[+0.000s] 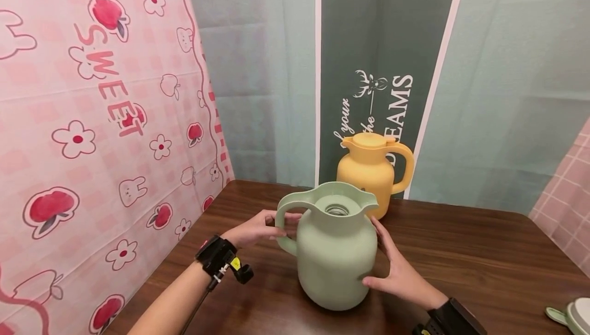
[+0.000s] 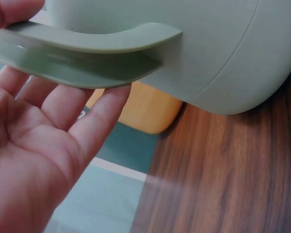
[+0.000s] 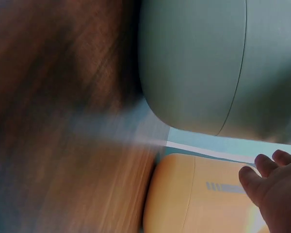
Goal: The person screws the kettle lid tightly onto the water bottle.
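Observation:
A pale green vacuum jug [image 1: 336, 263] stands on the table without a lid, its mouth and inner neck showing. The jug's handle [image 2: 102, 41] points left, its spout right. My left hand [image 1: 260, 227] holds the handle, thumb on one side and the fingers [image 2: 102, 111] against the other. On the jug's right side is my right hand [image 1: 398, 273], its thumb at the lower body and its fingers spread toward the upper side. In the right wrist view those fingers [image 3: 252, 179] look extended and apart from the green body.
Behind the green jug stands a yellow jug [image 1: 364, 171] with its lid on, handle to the right. A green and white lid [image 1: 578, 314] lies at the table's right edge. Pink printed cloth [image 1: 138, 161] hangs at the left, a green curtain [image 1: 258, 120] at the back.

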A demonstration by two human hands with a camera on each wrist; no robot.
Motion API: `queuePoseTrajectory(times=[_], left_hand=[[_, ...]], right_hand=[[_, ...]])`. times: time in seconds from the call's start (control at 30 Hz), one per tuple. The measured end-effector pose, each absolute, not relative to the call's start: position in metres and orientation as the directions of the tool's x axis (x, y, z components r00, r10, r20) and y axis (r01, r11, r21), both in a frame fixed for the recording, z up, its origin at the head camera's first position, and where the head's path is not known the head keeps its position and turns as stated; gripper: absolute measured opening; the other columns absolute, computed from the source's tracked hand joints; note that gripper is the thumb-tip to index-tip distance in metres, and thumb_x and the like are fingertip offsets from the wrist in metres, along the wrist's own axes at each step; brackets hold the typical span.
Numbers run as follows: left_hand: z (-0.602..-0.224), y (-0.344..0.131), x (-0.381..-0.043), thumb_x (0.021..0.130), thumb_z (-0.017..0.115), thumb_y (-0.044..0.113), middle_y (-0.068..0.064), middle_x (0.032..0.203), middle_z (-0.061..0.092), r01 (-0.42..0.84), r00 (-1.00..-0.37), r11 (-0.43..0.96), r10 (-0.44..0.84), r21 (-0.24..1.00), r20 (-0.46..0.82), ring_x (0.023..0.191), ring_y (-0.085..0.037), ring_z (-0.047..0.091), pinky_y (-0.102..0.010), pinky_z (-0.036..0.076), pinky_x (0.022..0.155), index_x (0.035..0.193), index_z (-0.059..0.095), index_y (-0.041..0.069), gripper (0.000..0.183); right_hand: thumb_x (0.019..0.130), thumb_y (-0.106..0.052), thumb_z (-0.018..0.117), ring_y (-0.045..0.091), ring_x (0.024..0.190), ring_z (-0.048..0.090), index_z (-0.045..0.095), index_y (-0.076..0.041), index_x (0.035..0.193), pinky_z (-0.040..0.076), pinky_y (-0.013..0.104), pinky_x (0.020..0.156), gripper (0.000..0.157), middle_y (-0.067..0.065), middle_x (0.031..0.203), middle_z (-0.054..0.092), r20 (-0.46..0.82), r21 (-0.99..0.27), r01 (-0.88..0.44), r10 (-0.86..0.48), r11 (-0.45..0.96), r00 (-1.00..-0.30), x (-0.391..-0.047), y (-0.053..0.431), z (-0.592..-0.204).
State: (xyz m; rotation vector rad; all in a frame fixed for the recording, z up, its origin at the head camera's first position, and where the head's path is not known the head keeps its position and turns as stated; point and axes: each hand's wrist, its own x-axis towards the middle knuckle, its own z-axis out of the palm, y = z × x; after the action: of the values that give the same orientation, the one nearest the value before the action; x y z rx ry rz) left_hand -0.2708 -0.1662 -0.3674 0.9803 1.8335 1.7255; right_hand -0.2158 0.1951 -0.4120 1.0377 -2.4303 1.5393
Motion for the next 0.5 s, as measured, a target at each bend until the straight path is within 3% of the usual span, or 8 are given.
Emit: queuePoseTrajectory(times=[0.1, 0.17, 0.5], left_hand=[[-0.367, -0.160, -0.268, 0.091, 0.058, 0.003, -0.018, 0.142, 0.043, 0.198, -0.626, -0.040, 0.764, 0.979, 0.158, 0.123, -0.033, 0.048, -0.045, 0.044, 0.096, 0.138, 0.041, -0.009, 0.051], [-0.366, -0.156, -0.267, 0.092, 0.058, 0.003, -0.017, 0.141, 0.045, 0.196, -0.607, -0.052, 0.778, 0.979, 0.163, 0.123, -0.032, 0.049, -0.044, 0.044, 0.095, 0.138, 0.041, -0.008, 0.050], [-0.368, -0.139, -0.265, 0.093, 0.054, 0.000, -0.017, 0.140, 0.045, 0.198, -0.565, -0.072, 0.807, 0.978, 0.174, 0.123, -0.030, 0.049, -0.042, 0.042, 0.098, 0.139, 0.040, -0.007, 0.048]], right_hand=[[0.079, -0.015, 0.076, -0.003, 0.136, 0.011, -0.003, -0.027, 0.153, 0.024, 0.060, 0.104, 0.109, 0.003, 0.158, 0.002, 0.386, -0.783, -0.558, -0.491, 0.273, -0.781, -0.207, 0.199, -0.413], [0.080, -0.015, 0.076, -0.003, 0.136, 0.010, -0.004, -0.028, 0.153, 0.021, 0.074, 0.091, 0.109, 0.006, 0.157, -0.001, 0.366, -0.793, -0.537, -0.479, 0.287, -0.797, -0.202, 0.202, -0.412], [0.075, -0.011, 0.080, -0.015, 0.129, 0.010, -0.002, -0.031, 0.152, 0.025, 0.074, 0.089, 0.115, 0.017, 0.154, 0.006, 0.347, -0.797, -0.502, -0.426, 0.337, -0.836, -0.191, 0.213, -0.414]])
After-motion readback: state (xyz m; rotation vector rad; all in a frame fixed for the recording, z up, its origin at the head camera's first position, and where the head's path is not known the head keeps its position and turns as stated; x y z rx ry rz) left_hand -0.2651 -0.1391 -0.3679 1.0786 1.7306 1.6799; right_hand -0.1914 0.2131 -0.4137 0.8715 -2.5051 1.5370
